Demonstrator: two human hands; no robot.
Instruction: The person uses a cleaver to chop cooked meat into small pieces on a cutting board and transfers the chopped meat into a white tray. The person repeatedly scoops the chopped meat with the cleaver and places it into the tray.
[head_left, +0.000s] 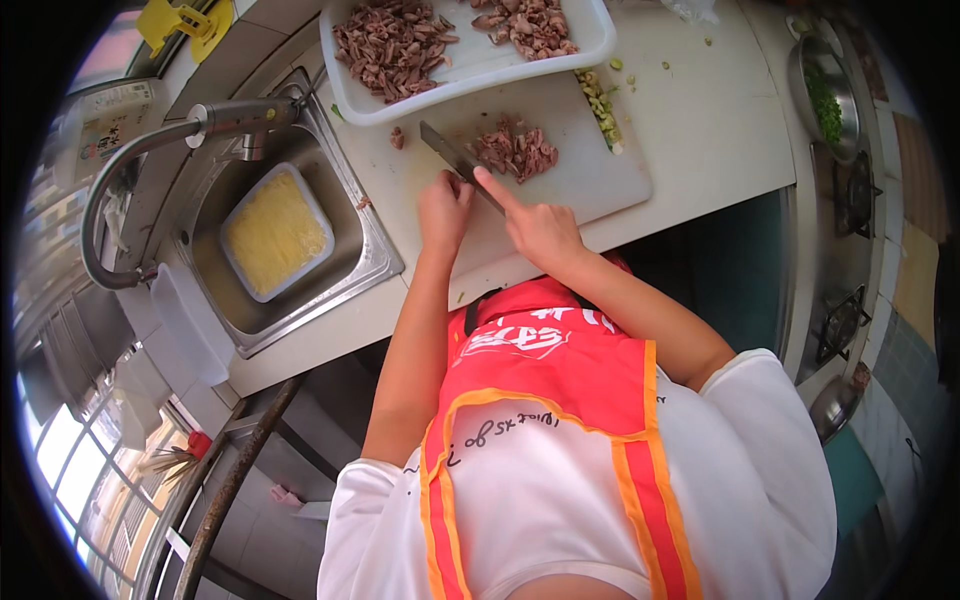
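My right hand (546, 231) grips a kitchen knife (450, 152), its index finger stretched along the blade; the handle is hidden beneath the hand. Close against the near side of the blade is my left hand (448, 206), fingers curled; whether it pinches anything cannot be seen. Beyond the blade, a pile of chopped brownish meat (517, 150) lies on a white cutting board (600, 184). Chopped pale green vegetable pieces (600, 109) lie along the board's right part. One small meat piece (397, 138) sits left of the blade.
A white plastic tray (465, 91) with two heaps of meat overlaps the board's far edge. At left, a steel sink (345, 217) holds a tub of yellowish food (276, 232) under a faucet (240, 124). A metal bowl of chopped greens (825, 101) stands at right, near gas burners (844, 322).
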